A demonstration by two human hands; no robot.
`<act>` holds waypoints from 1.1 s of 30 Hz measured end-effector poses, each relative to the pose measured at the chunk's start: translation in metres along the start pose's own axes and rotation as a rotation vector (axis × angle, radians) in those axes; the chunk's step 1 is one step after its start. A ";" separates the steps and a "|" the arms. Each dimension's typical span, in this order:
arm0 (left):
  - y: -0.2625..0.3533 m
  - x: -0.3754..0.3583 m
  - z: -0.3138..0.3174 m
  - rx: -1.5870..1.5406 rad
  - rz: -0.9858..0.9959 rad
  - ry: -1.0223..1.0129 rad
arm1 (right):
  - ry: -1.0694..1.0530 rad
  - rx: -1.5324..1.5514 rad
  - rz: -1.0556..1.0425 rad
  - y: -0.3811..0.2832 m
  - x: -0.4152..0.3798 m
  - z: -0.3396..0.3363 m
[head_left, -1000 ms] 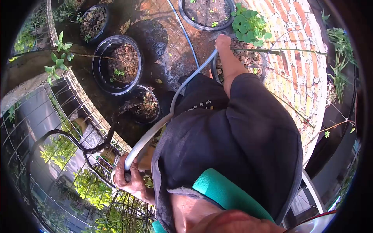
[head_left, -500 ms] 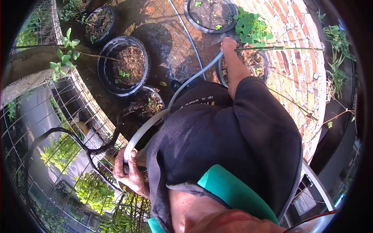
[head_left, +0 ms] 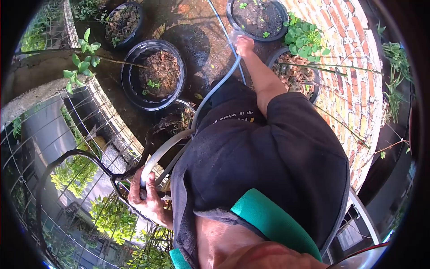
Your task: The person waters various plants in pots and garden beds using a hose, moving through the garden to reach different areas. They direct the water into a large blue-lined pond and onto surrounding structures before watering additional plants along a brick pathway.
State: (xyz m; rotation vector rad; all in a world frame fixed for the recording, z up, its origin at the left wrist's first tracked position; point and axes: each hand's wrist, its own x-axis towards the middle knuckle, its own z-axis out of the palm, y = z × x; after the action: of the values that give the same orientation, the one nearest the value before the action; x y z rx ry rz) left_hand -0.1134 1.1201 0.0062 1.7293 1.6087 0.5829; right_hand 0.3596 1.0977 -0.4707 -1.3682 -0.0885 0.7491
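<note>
My right hand (head_left: 244, 45), at the end of my outstretched arm, is closed around the front end of a pale hose (head_left: 228, 74). A blurred, whitish spray of water shows just beyond those fingers, near a large black pot. The hose runs back past my waist to the lower left, where my left hand (head_left: 147, 197) has its fingers wrapped around a thicker-looking bend of it. A thin blue hose (head_left: 220, 21) lies on the wet ground beside my right hand.
Black pots of soil and dry leaves include one at left (head_left: 124, 74), one at top (head_left: 283, 33) and one beside a brick wall (head_left: 354, 89). A leafy plant (head_left: 304, 40) grows there. Wire mesh (head_left: 49, 210) and a black looped tube (head_left: 38, 193) fill the lower left.
My right hand has moved left and slightly up with the hose end, away from the pot by the wall. The surroundings have shifted slightly right, and spray now shows at the hose end.
</note>
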 end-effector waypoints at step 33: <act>0.280 0.338 0.249 -0.036 -0.031 -0.235 | 0.345 0.119 0.217 -0.262 0.469 -0.116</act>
State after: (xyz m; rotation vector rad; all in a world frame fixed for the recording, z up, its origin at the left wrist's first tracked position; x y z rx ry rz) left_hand 0.3000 1.4095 0.0063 1.6754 1.4491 0.3752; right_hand 0.8880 1.2438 -0.4303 -1.3873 0.3759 0.6756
